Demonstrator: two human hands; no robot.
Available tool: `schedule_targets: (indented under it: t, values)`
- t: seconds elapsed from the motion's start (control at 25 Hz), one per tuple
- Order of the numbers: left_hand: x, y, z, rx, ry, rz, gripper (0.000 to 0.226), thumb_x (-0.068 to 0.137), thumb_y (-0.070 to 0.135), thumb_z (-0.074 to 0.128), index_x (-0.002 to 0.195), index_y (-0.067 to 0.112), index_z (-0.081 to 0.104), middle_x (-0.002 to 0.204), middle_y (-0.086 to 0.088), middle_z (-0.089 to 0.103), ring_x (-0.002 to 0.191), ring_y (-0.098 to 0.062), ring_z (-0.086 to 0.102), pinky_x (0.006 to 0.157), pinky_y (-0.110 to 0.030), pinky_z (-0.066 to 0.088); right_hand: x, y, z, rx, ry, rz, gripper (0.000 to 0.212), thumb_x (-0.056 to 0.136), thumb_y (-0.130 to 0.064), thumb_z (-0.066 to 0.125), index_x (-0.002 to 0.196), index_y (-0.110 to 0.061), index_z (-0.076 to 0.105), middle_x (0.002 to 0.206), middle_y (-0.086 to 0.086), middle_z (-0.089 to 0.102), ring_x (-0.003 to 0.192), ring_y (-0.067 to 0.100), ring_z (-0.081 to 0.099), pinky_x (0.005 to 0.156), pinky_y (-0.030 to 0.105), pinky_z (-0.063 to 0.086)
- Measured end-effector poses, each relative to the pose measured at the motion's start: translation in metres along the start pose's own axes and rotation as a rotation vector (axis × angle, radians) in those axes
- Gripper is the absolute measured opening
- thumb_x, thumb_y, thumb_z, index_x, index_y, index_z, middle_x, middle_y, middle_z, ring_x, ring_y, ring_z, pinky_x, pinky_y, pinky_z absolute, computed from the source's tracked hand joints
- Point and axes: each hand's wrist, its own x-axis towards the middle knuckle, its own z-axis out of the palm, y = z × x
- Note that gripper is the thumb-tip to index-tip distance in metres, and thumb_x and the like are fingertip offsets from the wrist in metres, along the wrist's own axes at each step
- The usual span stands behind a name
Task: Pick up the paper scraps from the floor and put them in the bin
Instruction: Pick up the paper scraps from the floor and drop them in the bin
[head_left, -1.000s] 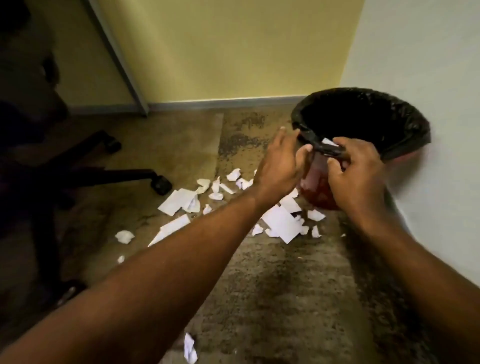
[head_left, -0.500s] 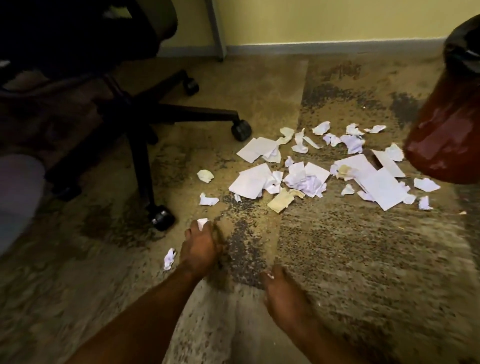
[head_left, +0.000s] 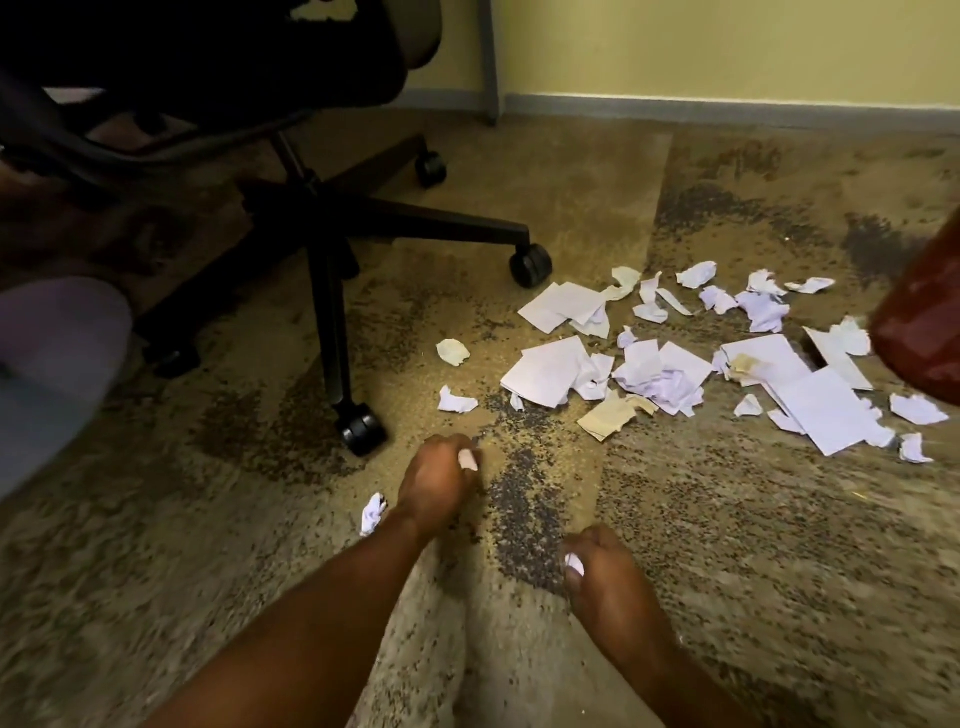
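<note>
Left hand (head_left: 436, 480) and right hand (head_left: 597, 566) each clutch scraps.

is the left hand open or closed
Closed: the left hand is curled on a white scrap that peeks between its fingers.

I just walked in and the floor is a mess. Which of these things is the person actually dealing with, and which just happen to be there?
Part of the job:
left hand, closed on a small scrap
right hand, closed on a small scrap
loose scrap beside the left hand
heap of paper scraps
red bin, at the right edge

Just there:
office chair
carpet
</note>
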Motion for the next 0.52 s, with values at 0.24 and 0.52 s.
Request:
schedule_targets:
  t: [0.24, 0.52]
  values:
    - [-0.018, 0.159, -0.012, -0.393, -0.047, 0.251, 0.039, 0.086, 0.006, 0.063, 0.121, 0.02, 0.068, 0.121, 0.01, 0.066, 0.106, -0.005, 0.06, 0.084, -0.003, 0.039, 0.057, -0.009, -0.11, 0.199, 0.359, 0.14, 0.043, 0.084, -0.004, 0.064, 0.125, -0.017, 0.06, 0.127, 0.005, 0.057, 0.116, 0.019, 0.054, 0.093, 0.017, 0.036]
    - [-0.024, 0.391, -0.023, -0.603, -0.098, 0.602, 0.052, 0.091, 0.022, 0.046, 0.142, 0.019, 0.044, 0.133, 0.002, 0.059, 0.118, -0.009, 0.055, 0.092, -0.014, 0.041, 0.077, 0.054, -0.317, 0.138, 0.71, 0.072, 0.049, 0.08, 0.002, 0.061, 0.126, -0.013, 0.059, 0.121, 0.007, 0.06, 0.113, 0.018, 0.054, 0.091, 0.006, 0.028]
